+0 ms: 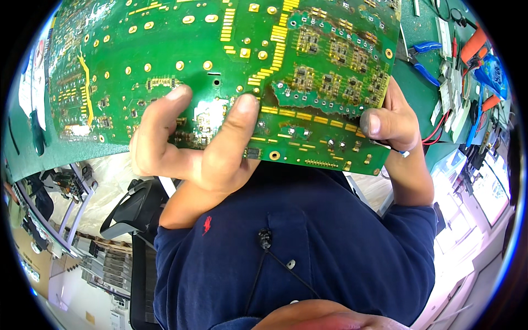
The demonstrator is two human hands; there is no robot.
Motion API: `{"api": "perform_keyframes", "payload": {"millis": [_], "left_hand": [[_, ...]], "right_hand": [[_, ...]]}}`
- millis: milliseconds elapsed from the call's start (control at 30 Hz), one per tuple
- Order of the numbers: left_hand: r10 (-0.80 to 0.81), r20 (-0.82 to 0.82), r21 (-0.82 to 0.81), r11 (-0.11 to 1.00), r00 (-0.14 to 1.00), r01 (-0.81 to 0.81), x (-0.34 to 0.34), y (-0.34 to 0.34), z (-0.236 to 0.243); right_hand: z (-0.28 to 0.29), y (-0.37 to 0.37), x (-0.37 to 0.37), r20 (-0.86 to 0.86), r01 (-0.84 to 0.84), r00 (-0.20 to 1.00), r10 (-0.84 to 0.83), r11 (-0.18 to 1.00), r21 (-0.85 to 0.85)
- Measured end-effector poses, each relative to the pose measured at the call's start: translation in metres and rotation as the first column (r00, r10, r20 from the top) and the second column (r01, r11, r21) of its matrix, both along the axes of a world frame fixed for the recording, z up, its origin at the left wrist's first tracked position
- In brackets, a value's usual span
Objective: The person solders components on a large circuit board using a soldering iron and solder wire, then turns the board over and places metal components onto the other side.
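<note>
A large green circuit board fills the upper middle of the head view, gripped in both hands. It carries gold pads, solder points and small chips; a dark, ragged damaged strip runs across its right part. My left hand is curled at the near edge, its thumb and a bent finger lying apart on the upper face beside a shiny cluster of parts. Any other fingers of that hand are hidden. At the right edge my right hand is closed on the board, thumb on top and the other fingers out of sight beneath.
A green work mat lies under and beside the board. To the right are blue-handled pliers, an orange-handled tool, a blue packet and red wires. A black chair stands at lower left.
</note>
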State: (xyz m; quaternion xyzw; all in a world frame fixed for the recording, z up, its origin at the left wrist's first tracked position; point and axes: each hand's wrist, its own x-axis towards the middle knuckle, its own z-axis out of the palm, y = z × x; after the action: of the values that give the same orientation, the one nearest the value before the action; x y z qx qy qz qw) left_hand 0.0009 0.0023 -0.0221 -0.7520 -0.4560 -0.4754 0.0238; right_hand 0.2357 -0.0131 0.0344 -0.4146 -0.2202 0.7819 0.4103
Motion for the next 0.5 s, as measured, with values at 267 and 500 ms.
{"api": "perform_keyframes", "payload": {"millis": [267, 500], "left_hand": [[0.022, -0.002, -0.031, 0.999, 1.000, -0.022, -0.001, -0.004, 0.001], [0.031, 0.046, 0.029, 0.999, 0.998, -0.032, 0.007, 0.002, -0.002]], "right_hand": [[-0.001, -0.001, 0.001, 0.033, -0.026, 0.999, 0.025, 1.000, 0.013], [-0.010, -0.009, 0.007, 0.242, -0.066, 0.969, 0.037, 0.992, 0.110]]}}
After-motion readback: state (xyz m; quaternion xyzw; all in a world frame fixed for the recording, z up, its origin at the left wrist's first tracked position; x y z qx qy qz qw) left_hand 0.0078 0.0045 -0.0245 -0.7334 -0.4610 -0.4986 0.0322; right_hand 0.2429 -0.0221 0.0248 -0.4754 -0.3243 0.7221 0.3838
